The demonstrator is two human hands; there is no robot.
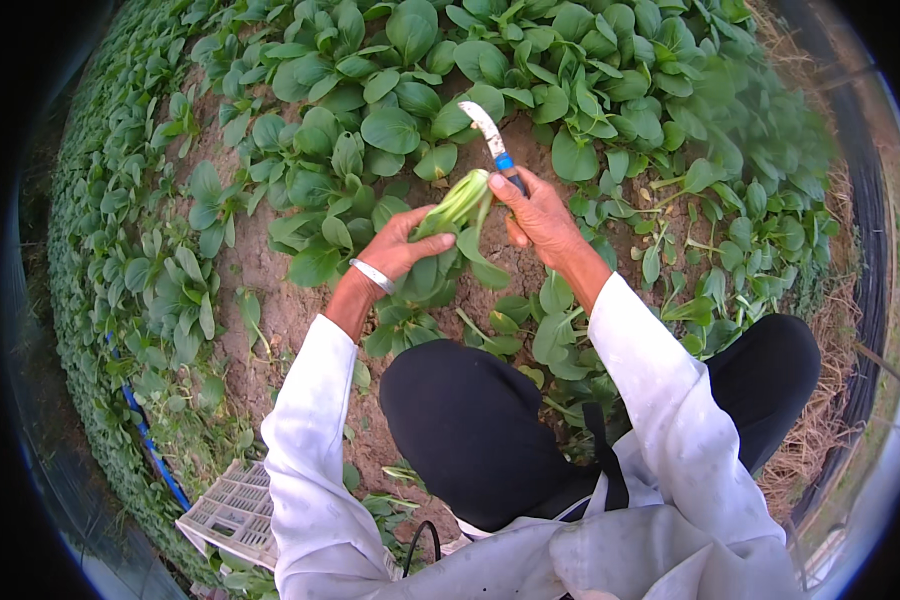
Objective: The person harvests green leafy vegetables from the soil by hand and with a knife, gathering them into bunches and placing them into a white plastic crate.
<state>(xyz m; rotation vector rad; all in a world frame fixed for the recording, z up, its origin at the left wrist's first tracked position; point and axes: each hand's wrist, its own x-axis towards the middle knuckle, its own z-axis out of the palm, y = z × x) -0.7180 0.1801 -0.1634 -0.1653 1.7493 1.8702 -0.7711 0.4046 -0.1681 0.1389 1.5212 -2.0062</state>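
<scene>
My left hand (412,244) is closed around the leafy part of a cut bok choy head (459,201), whose pale green stalks and trimmed base point up and to the right. A silver bracelet (373,276) circles my left wrist. In my right hand (534,217) is a small curved harvesting knife (487,131) with a blue band below its soil-specked blade. The blade points away from me, beyond the stalks. My right thumb is close to the cut base; whether it touches cannot be told. One outer leaf (484,262) hangs down between my hands.
Dense bok choy plants (412,112) grow ahead and to the left. Loose leaves (559,337) lie on bare soil (270,292) near my dark-trousered knee (472,420). A white plastic crate (232,510) stands at lower left, near a blue hose (146,435). Straw (810,450) borders the right side.
</scene>
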